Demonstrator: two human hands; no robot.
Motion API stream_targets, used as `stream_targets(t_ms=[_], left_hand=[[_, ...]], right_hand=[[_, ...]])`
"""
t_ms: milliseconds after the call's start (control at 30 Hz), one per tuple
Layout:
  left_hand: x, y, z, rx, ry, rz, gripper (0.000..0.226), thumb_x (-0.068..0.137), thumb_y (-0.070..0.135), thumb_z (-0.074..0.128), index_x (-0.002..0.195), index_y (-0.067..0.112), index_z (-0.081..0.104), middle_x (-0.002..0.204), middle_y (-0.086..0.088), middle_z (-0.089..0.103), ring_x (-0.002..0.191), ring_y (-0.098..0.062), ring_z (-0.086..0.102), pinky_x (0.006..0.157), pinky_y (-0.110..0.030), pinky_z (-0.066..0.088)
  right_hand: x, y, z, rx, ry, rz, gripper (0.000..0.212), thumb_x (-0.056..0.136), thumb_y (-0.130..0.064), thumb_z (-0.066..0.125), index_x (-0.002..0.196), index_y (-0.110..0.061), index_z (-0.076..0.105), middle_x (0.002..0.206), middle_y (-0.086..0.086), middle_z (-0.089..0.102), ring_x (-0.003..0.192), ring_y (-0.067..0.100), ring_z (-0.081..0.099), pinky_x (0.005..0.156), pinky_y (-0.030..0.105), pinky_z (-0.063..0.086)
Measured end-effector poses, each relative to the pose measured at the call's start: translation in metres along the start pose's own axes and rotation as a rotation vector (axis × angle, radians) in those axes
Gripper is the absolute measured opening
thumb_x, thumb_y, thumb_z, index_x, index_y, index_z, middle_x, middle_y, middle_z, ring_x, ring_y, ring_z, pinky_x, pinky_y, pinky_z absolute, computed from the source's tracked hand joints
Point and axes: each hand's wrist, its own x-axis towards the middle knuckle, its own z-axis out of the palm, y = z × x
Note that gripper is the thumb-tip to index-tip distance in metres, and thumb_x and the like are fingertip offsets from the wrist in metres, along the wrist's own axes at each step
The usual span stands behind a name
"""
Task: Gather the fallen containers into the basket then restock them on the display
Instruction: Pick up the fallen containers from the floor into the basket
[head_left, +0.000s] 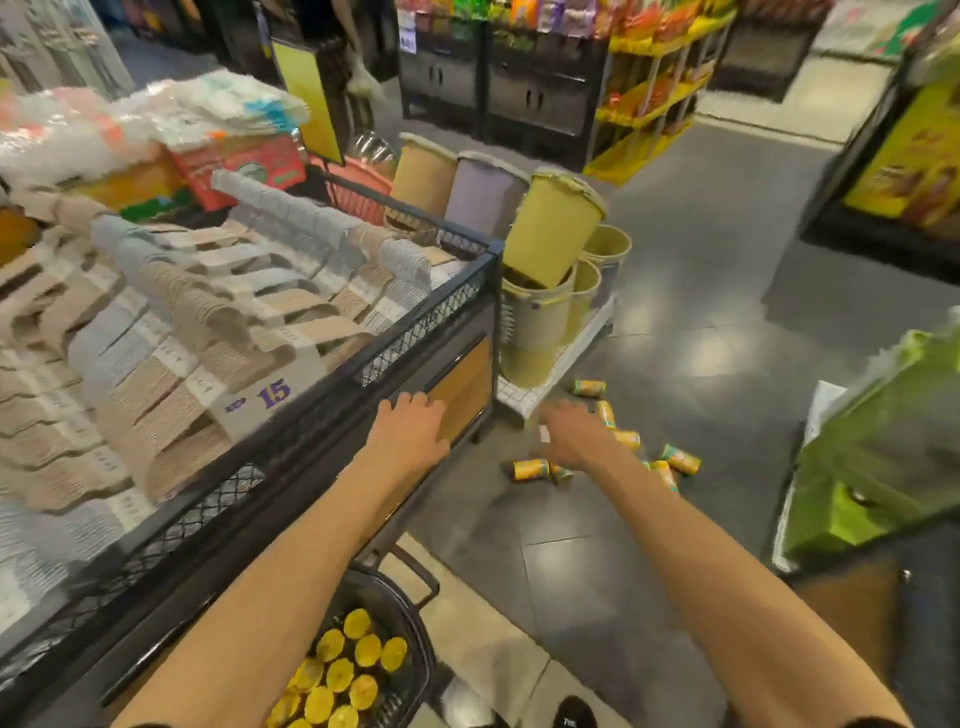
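Containers (531, 469) lie sideways, pointing every way, just beyond the right hand (574, 434). Left hand (410, 428) alongside, both outstretched, fingers loose, empty.

Walled off on the left by the mesh-sided bin (431, 322), left hand (410, 428) spread in front of its orange end. Blocked straight ahead by the white trolley (550, 374) stacked with tubs (553, 228), just beyond the right hand (576, 434). Open over bare floor (701, 322) right of the trolley, down to the scattered cans (530, 469). Narrowed at far right by green boxes (878, 447). Crowded low and near by the basket (410, 618).
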Motion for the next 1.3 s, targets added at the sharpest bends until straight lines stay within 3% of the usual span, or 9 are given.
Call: stream_targets(t_ms=[167, 533, 933, 1067, 1300], left_hand=[[0.059, 0.075, -0.025, 0.039, 0.003, 0.105, 0.054, 0.093, 0.046, 0.050, 0.137, 0.016, 0.043, 0.137, -0.012, 0.047, 0.129, -0.034, 0.042, 0.103, -0.049, 0.037], [0.157, 0.205, -0.037, -0.003, -0.003, 0.181, 0.051, 0.093, 0.045, 0.050, 0.137, 0.019, 0.047, 0.135, -0.008, 0.050, 0.125, -0.030, 0.047, 0.094, -0.042, 0.043], [0.249, 0.294, -0.029, -0.004, -0.090, 0.317, 0.049, 0.090, 0.040, 0.055, 0.132, 0.016, 0.049, 0.127, -0.010, 0.055, 0.119, -0.031, 0.052, 0.088, -0.042, 0.044], [0.298, 0.314, -0.021, 0.014, -0.112, 0.383, 0.043, 0.089, 0.042, 0.054, 0.122, 0.015, 0.054, 0.120, -0.009, 0.059, 0.112, -0.031, 0.055, 0.085, -0.040, 0.044], [0.391, 0.346, -0.007, 0.004, -0.195, 0.481, 0.047, 0.090, 0.042, 0.053, 0.130, 0.017, 0.052, 0.130, -0.009, 0.056, 0.119, -0.032, 0.052, 0.091, -0.043, 0.045]], right_hand=[[-0.004, 0.094, -0.025, 0.005, 0.001, 0.110, 0.048, 0.091, -0.037, 0.056, 0.133, -0.014, 0.051, 0.140, 0.017, 0.043, 0.132, 0.035, 0.037, 0.100, 0.046, 0.040], [-0.012, 0.257, -0.020, 0.085, -0.044, 0.245, 0.049, 0.092, -0.039, 0.055, 0.135, -0.016, 0.052, 0.137, 0.015, 0.046, 0.128, 0.035, 0.041, 0.102, 0.045, 0.042], [0.022, 0.352, -0.005, 0.164, -0.131, 0.357, 0.046, 0.091, -0.036, 0.055, 0.130, -0.012, 0.052, 0.134, 0.015, 0.046, 0.126, 0.034, 0.042, 0.096, 0.042, 0.041], [0.052, 0.377, 0.001, 0.211, -0.142, 0.418, 0.048, 0.093, -0.045, 0.053, 0.130, -0.014, 0.054, 0.132, 0.014, 0.047, 0.125, 0.034, 0.044, 0.096, 0.044, 0.042], [0.104, 0.420, 0.003, 0.257, -0.211, 0.503, 0.055, 0.094, -0.051, 0.050, 0.138, -0.018, 0.047, 0.136, 0.015, 0.046, 0.125, 0.036, 0.045, 0.098, 0.046, 0.043]])
